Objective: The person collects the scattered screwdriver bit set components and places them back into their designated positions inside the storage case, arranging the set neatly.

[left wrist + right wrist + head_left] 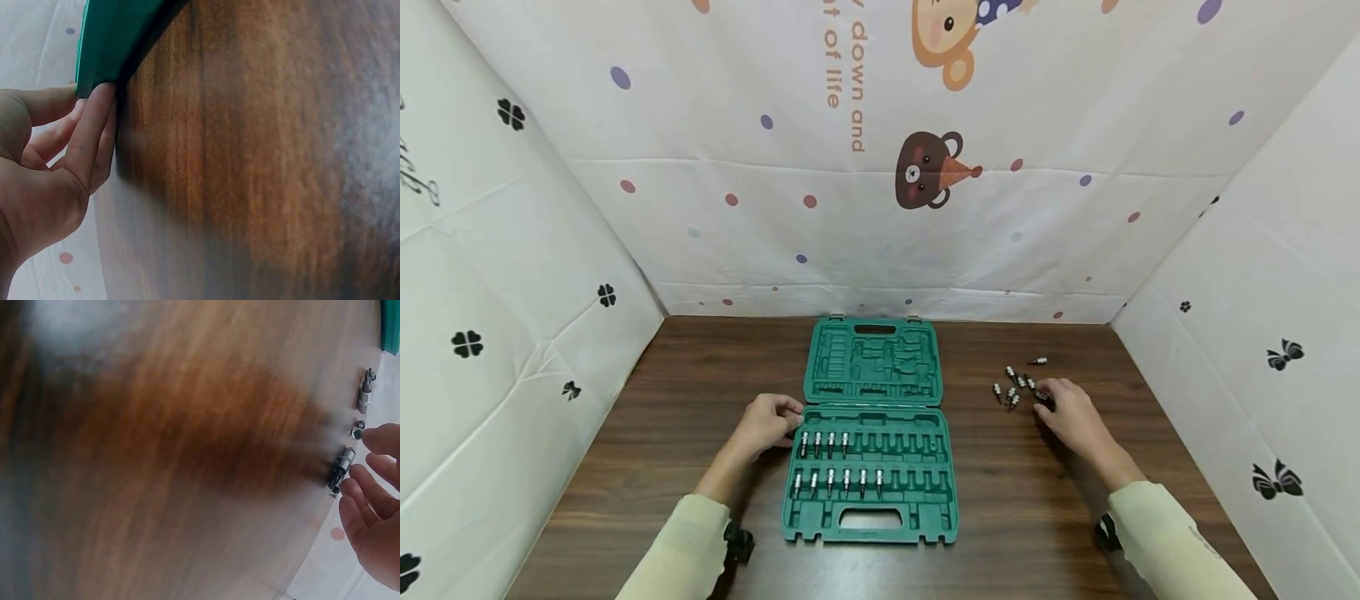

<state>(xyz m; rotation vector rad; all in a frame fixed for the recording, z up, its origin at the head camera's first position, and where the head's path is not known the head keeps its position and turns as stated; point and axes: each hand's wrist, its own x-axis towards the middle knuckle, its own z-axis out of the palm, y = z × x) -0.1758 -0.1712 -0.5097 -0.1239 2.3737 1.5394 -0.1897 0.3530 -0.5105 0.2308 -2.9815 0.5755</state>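
A green tool case (867, 464) lies unfolded on the table, two rows of its lower half partly filled with silver-and-black bit sockets (846, 481). My left hand (769, 421) pinches the case's left edge, thumb above and fingers against the side, as the left wrist view shows at the green edge (119, 44). Over on the right, my right hand (1070, 417) is at a loose group of bit sockets (1012, 396). In the right wrist view its fingertips are beside a bit socket (343, 464), thumb apart from them; whether they touch it I cannot tell.
The case's lid half (872, 362) lies flat toward the back, with moulded recesses. One bit socket (1038, 361) lies behind the loose group. Printed white cloth (880, 242) stands along the back and both sides of the brown wooden table (700, 358).
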